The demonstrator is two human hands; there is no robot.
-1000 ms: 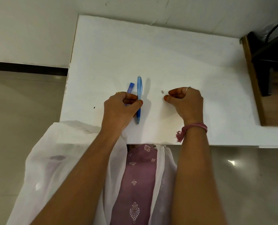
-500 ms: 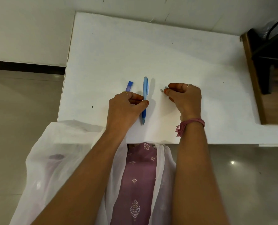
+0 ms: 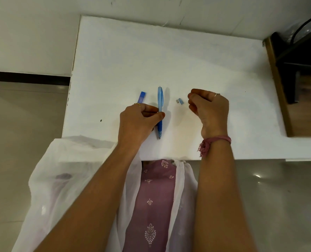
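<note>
A blue mechanical pencil (image 3: 160,99) lies on the white table (image 3: 169,57), tip toward me. My left hand (image 3: 137,124) pinches its lower barrel between thumb and fingers. A flat dark-blue lead case (image 3: 142,97) lies just left of the pencil, partly hidden by my left fingers. A tiny grey piece (image 3: 177,101) and a small light-blue cap (image 3: 181,101) lie side by side to the pencil's right. My right hand (image 3: 210,110) hovers just right of them with its fingers curled, and nothing shows in it.
A wooden unit (image 3: 278,91) holding dark equipment (image 3: 300,57) stands against the table's right end. The table's left edge drops to a tiled floor (image 3: 23,115). A small dark speck (image 3: 100,120) marks the table near that edge.
My right hand reached to the small grey piece, then pulled back right, and the light-blue cap now lies beside that piece. My left hand kept hold of the pencil.
</note>
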